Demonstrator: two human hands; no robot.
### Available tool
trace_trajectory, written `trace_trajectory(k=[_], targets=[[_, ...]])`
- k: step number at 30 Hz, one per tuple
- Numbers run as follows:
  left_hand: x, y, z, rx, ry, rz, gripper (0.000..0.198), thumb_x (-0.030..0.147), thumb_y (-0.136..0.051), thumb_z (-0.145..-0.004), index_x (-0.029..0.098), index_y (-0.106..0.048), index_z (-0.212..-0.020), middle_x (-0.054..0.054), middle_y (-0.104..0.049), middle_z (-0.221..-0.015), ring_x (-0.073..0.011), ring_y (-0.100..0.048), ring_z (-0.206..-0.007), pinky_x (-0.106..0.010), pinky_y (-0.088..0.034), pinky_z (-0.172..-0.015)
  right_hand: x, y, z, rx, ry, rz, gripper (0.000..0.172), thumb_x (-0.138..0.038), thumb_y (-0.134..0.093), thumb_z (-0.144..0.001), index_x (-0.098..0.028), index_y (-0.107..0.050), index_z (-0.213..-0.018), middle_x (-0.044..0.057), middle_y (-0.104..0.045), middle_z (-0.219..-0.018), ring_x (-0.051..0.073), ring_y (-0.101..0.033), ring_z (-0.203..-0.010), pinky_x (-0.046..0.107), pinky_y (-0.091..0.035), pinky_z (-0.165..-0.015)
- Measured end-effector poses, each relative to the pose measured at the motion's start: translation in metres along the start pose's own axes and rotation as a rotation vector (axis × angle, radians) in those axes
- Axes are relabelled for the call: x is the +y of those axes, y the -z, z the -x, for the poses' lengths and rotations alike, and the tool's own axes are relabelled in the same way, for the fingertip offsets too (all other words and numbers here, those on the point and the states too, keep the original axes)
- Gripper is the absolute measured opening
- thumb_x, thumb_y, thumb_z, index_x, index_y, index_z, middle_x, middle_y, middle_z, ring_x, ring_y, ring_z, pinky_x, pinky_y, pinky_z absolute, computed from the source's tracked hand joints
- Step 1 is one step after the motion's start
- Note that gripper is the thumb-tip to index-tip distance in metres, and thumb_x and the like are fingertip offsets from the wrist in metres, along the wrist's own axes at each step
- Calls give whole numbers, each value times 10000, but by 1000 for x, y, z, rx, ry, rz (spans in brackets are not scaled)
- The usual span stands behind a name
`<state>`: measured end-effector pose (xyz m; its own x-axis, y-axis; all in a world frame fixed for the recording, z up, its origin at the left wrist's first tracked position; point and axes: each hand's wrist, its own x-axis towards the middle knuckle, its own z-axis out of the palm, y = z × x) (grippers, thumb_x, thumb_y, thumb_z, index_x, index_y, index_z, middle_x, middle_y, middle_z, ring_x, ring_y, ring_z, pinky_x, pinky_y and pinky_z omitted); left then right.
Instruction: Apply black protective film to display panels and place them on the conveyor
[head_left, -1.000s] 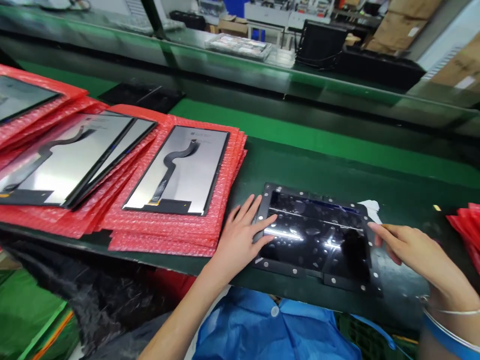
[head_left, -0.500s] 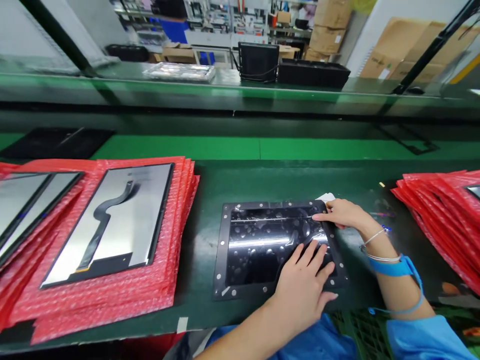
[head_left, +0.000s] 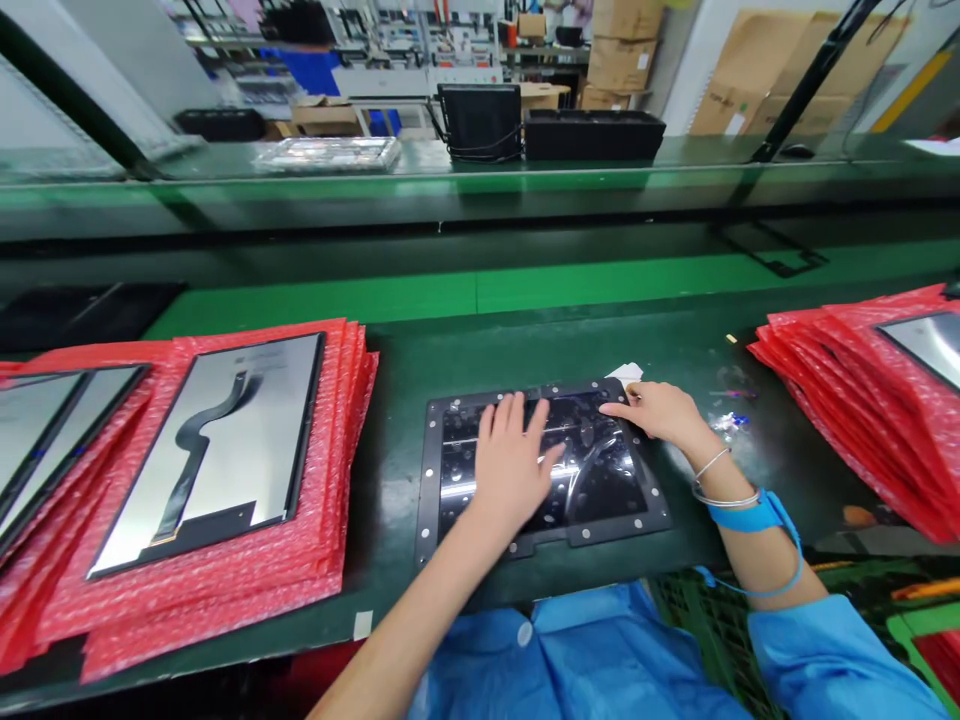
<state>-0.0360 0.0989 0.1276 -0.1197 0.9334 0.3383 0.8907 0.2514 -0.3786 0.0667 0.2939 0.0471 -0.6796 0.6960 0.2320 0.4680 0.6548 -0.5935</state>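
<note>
A black-framed display screen (head_left: 604, 490) with silvery dots around its border lies flat on the dark green bench in front of me. Bubbles or wrinkles show under its glossy surface. My left hand (head_left: 513, 458) rests on the screen's upper middle, palm down, fingers apart, holding nothing. At the upper right corner, my right hand (head_left: 661, 412) grips the frame, its index finger stretched over the glass and the other fingers curled; their tips are partly hidden. A small white piece (head_left: 627, 372), perhaps paper, sticks out behind that corner.
Left, a bare display panel (head_left: 274, 430) with a ribbon cable tops stacked red bubble-wrap bags (head_left: 330, 560). More red bags (head_left: 847, 400) lie right. A thin black frame (head_left: 780, 262) and a dark flat sheet (head_left: 82, 312) sit farther back, below a raised shelf (head_left: 420, 190).
My left hand has moved left and up across the screen from its lower right. My right hand stays at the upper right corner. The view has shifted slightly.
</note>
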Motion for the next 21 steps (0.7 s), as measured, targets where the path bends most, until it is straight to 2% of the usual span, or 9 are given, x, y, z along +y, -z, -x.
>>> trace_trajectory(k=[2,5,8,11,13,15,18,19,21], targets=[[-11,-1,-8,80,36,-123,468,361,-520,-957,127,-568,-1360,-184,-562,-1290,-323,-461,-1266,-557,-247,-1120,2,-5,2,63,-12,-41,735,-246,-967,-1270,-165,-500,-708,-43,-429,-624,293,-560,-711,247,-264,-454],[-19,-4,-14,147,-13,-142,469,385,-554,-932,71,-606,-1277,-173,-597,-1166,-319,-501,-1133,-511,-313,-1055,7,-11,1,117,-11,-148,763,-163,-982,-1230,-171,-471,-663,-42,-438,-632,289,-548,-686,254,-254,-461],[-21,-4,-16,300,-75,-104,475,376,-594,-904,49,-583,-1249,-143,-593,-1091,-285,-488,-1020,-441,-353,-963,15,-14,-1,160,6,-308,651,-160,-948,-1135,-181,-476,-687,-21,-466,-674,311,-541,-712,257,-253,-488],[-18,3,-17,468,-146,-77,406,321,-558,-924,59,-551,-1233,-132,-582,-1099,-266,-454,-1020,-404,-321,-942,17,-16,1,124,166,-550,470,-544,-662,-990,-201,-467,-736,3,-453,-657,330,-536,-659,260,-299,-516],[-18,11,-15,511,-161,-22,329,274,-526,-943,91,-541,-1216,-110,-588,-1098,-244,-455,-1035,-381,-302,-954,14,-16,4,28,338,-730,541,-743,-432,-827,-208,-470,-759,22,-440,-644,336,-524,-588,255,-346,-491],[-24,20,-11,543,-154,14,262,246,-501,-959,128,-553,-1187,-86,-598,-1088,-216,-480,-1045,-359,-301,-965,10,-16,6,-60,475,-877,614,-815,-381,-756,-206,-467,-759,40,-432,-646,333,-507,-534,240,-357,-439],[-47,34,-1,678,-17,49,262,295,-501,-961,124,-606,-1131,-103,-603,-1102,-212,-517,-1063,-351,-344,-954,6,-19,6,-62,565,-1018,597,-795,-491,-808,-208,-426,-724,34,-403,-626,299,-477,-480,206,-316,-410],[-55,38,3,712,95,119,309,344,-520,-945,109,-618,-1120,-116,-603,-1109,-219,-527,-1051,-354,-365,-942,6,-20,5,-45,582,-1052,591,-779,-522,-822,-207,-418,-713,27,-392,-615,286,-463,-463,199,-302,-408],[-70,44,8,665,368,434,438,480,-578,-870,100,-641,-1078,-105,-621,-1035,-207,-558,-942,-335,-410,-869,5,-22,4,-16,614,-1115,593,-760,-567,-843,-201,-424,-704,16,-378,-604,264,-433,-440,190,-285,-401]])
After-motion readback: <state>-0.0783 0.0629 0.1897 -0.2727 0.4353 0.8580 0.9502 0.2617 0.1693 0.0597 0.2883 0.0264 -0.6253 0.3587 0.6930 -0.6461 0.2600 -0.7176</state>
